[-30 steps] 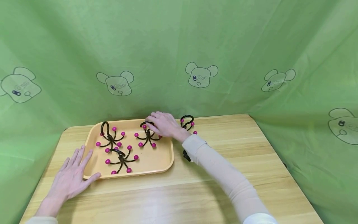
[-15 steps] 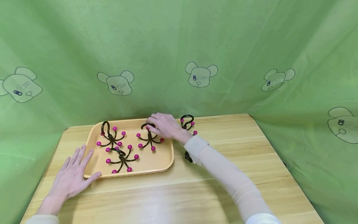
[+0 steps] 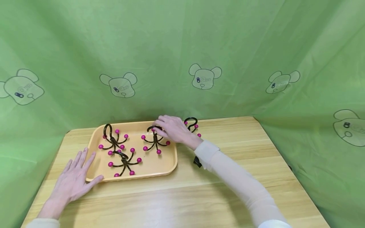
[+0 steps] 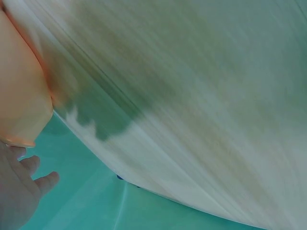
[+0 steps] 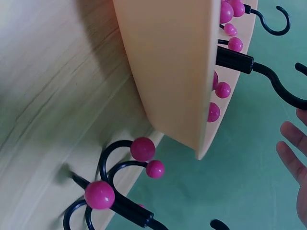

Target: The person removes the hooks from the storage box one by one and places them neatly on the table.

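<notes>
A shallow yellow-beige tray (image 3: 154, 164) holds 3 black claw hooks with pink ball tips. One hook (image 3: 114, 142) is at the back left, and another (image 3: 124, 161) lies near the front. My right hand (image 3: 172, 128) reaches over the tray's back right and holds the third hook (image 3: 155, 139) by its curved top; the grip is partly hidden. In the right wrist view this hook's black stem (image 5: 235, 60) rises above the tray wall. Fingers spread, my left hand (image 3: 71, 182) rests by the tray's front left corner, its thumb at the rim.
A similar hook (image 3: 191, 124) stands on the wooden table (image 3: 233, 148) just right of the tray, partly behind the right arm. A small black piece (image 3: 197, 161) shows under the right sleeve. Green cloth (image 3: 159, 47) surrounds the table's back and sides.
My right hand has moved slightly right, and the hook in it has shifted right and turned a little. My left hand and the other hooks stay put.
</notes>
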A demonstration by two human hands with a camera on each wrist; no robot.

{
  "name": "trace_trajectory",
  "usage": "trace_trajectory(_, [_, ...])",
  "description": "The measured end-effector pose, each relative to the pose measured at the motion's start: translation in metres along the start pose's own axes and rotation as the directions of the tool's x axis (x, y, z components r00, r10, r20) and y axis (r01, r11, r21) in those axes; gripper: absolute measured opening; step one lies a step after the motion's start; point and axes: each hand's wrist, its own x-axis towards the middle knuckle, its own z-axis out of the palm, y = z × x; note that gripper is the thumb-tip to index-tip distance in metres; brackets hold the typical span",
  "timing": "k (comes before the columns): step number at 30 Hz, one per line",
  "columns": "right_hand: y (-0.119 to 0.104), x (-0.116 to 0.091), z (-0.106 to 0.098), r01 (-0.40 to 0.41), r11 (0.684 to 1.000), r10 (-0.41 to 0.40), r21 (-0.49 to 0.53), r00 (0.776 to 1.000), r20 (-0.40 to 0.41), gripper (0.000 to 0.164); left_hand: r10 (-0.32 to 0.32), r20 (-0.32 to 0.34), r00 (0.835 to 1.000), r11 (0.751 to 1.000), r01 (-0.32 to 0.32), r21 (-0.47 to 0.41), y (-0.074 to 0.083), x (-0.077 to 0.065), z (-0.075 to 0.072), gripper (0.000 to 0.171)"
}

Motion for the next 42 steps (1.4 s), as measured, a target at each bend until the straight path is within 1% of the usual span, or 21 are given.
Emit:
trace_trajectory(5, [0.0,-0.005,-0.009,0.016,1.0,-0.016,-0.004,0.999,-0.031,0.025,-0.001,-0.004,1.0,1.0,0.001,-0.001,0.0,-0.001,0.001,0.1])
trace_trajectory(14, [-0.002,-0.015,-0.028,0.001,1.0,0.0,0.02,0.998,-0.057,0.024,-0.004,-0.006,1.0,1.0,0.004,-0.002,0.0,-0.002,0.002,0.099])
trace_trajectory(21, [0.0,-0.025,-0.042,0.02,1.0,-0.017,0.015,0.99,-0.14,0.021,-0.003,-0.009,1.0,1.0,0.003,-0.006,0.0,-0.003,0.002,0.099])
trace_trajectory(28, [0.009,-0.04,-0.052,0.068,0.997,-0.058,0.032,0.971,-0.234,0.019,0.0,-0.009,1.0,1.0,0.0,-0.005,0.0,-0.002,0.002,0.099])
trace_trajectory(36, [0.021,-0.061,-0.067,0.055,0.998,-0.045,0.032,0.965,-0.259,0.022,0.002,-0.015,1.0,1.0,-0.002,-0.001,0.0,-0.001,0.002,0.099])
trace_trajectory(42, [0.029,-0.077,-0.076,0.05,0.999,-0.042,0.02,0.957,-0.286,0.021,0.002,-0.012,1.0,1.0,-0.002,0.001,0.0,-0.001,0.003,0.099])
